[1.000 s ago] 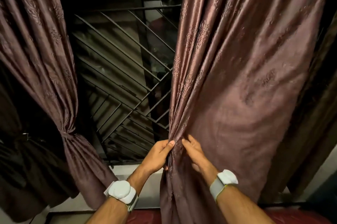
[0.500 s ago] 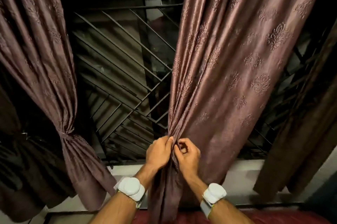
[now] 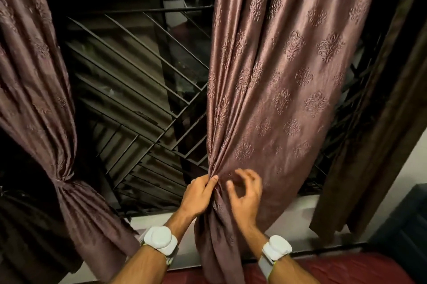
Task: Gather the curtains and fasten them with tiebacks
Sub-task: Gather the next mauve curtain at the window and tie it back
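A mauve embossed curtain hangs at the right of the window. My left hand pinches its bunched left edge at sill height. My right hand is off the cloth just to the right, blurred, with fingers spread and loosely bent. The matching left curtain is gathered and cinched by a tieback of the same cloth. No loose tieback shows near my hands.
Behind the curtains is a dark window with a diagonal metal grille. A white sill runs below it. A dark brown drape hangs at the far right. Red bedding lies along the bottom edge.
The right curtain has been pulled left into folds, baring the grille on its right. My right hand has let go of the gathered folds and moved right; my left hand keeps its pinch.
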The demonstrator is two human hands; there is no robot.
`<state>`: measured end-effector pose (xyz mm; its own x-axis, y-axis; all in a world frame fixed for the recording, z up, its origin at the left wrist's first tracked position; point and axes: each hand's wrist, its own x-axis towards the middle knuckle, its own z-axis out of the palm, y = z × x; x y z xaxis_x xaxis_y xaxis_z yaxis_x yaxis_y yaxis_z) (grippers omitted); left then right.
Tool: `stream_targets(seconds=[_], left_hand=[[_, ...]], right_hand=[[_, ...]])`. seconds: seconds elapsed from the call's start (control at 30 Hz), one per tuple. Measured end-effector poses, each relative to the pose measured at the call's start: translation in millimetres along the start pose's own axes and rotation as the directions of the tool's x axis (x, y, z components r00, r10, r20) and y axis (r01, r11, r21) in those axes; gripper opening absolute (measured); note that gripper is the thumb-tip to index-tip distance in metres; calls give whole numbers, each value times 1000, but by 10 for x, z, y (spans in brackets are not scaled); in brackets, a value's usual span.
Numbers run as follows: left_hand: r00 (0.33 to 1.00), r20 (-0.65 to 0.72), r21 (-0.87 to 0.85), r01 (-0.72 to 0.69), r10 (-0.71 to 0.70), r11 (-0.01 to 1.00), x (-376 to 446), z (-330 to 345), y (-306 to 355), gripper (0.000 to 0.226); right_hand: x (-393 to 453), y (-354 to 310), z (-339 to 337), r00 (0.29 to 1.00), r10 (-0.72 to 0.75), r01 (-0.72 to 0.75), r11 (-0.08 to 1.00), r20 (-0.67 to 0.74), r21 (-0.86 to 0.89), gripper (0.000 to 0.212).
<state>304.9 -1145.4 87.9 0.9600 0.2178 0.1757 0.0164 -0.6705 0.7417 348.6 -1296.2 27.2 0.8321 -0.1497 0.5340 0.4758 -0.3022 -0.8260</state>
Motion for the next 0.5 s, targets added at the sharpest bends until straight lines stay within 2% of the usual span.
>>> stream_targets(seconds=[0.03, 0.07, 0.1, 0.13, 0.2, 0.23, 0.27, 0.33, 0.43, 0.5], left_hand=[[1000, 6, -51, 5, -5, 999, -20, 4, -1, 55], [1000, 19, -83, 8, -7, 997, -36, 14, 4, 57], [999, 35, -98, 7, -4, 995, -45, 27, 15, 59], [999, 52, -100, 7, -2, 995, -50, 41, 30, 58], [998, 62, -71, 7, -2, 997, -60, 64, 55, 56], [999, 50, -34, -1, 3, 999, -67, 73, 66, 55], [999, 31, 15, -9, 8, 1000, -76, 80, 69, 54], [1000, -25, 117, -6, 8, 993, -92, 87, 68, 48], [992, -121, 188, 38, -15, 981, -95, 60, 51, 42], [991, -128, 204, 49, -23, 978, -80, 73, 65, 41]], right_hand=[[66, 2, -9, 982, 185, -183, 983, -36, 32, 58], [132, -4, -8, 936, 353, -352, 933, 2, 69, 75], [192, -18, 11, 883, 459, -468, 875, 101, 120, 86], [243, -33, 46, 835, 502, -544, 815, 223, 201, 88], [339, -88, 139, 764, 491, -640, 661, 419, 392, 64], [382, -126, 170, 756, 468, -650, 624, 458, 435, 48], [405, -152, 192, 772, 445, -627, 646, 453, 434, 35], [402, -158, 200, 840, 417, -533, 757, 347, 379, 20], [260, -201, 157, 932, 333, -360, 889, 140, 283, 19], [93, -258, 127, 964, 239, -259, 939, 113, 225, 22]])
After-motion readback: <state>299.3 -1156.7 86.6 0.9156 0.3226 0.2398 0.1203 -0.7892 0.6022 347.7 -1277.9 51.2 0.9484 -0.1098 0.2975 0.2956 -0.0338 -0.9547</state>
